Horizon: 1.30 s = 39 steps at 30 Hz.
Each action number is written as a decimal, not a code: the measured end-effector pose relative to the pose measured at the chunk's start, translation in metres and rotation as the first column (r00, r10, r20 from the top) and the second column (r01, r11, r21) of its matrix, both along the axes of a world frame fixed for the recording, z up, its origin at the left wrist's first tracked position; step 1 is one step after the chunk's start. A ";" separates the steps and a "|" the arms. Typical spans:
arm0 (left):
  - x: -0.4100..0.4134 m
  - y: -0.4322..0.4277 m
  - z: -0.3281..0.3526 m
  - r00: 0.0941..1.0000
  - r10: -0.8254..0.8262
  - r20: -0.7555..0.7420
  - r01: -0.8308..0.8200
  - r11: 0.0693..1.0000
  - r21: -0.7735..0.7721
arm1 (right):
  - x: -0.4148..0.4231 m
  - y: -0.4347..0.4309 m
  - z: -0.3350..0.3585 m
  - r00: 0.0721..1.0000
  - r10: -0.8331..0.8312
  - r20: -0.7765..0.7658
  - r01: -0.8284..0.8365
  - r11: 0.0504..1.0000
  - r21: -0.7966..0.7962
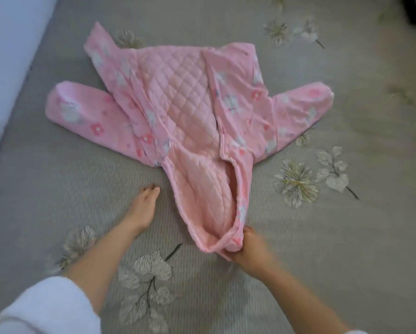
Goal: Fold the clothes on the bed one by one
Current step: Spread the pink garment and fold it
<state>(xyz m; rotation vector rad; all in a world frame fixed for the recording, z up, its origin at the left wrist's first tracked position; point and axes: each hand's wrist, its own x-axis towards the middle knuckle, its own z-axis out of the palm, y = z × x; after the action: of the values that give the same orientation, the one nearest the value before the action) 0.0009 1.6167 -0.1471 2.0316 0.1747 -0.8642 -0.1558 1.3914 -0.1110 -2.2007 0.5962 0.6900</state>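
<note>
Gripping the near end of a pink quilted baby jacket point(182, 97) lying open on the grey flowered bed point(322, 249), the right hand point(249, 251) seemingly readies a fold up over the body; the left hand point(143, 208) rests flat alongside.

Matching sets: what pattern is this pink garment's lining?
The pink garment has a plain diamond-quilted lining; head view.
</note>
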 end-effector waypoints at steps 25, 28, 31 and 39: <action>-0.139 -0.064 0.133 0.827 -0.555 -0.093 0.478 0.605 0.637 | -0.052 -0.035 0.036 0.977 0.212 0.005 -0.212 0.974 0.086; -0.149 -0.060 0.128 0.616 -0.612 -0.496 0.788 0.465 0.405 | -0.060 -0.056 0.041 0.865 0.443 -0.235 -0.395 0.891 0.224; -0.143 -0.052 0.110 0.796 -0.518 -0.313 0.596 0.581 0.554 | -0.038 -0.056 0.035 0.941 0.307 -0.143 -0.297 0.951 0.084; -0.106 -0.060 0.033 0.972 -0.162 0.168 0.053 0.855 0.515 | 0.023 -0.020 -0.015 0.975 0.222 0.030 -0.205 0.940 -0.273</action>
<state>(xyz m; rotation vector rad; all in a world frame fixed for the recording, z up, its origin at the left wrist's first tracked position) -0.1053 1.5571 -0.1137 2.6369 0.1878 -0.7161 -0.1328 1.3717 -0.1260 -2.5579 0.4437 0.6827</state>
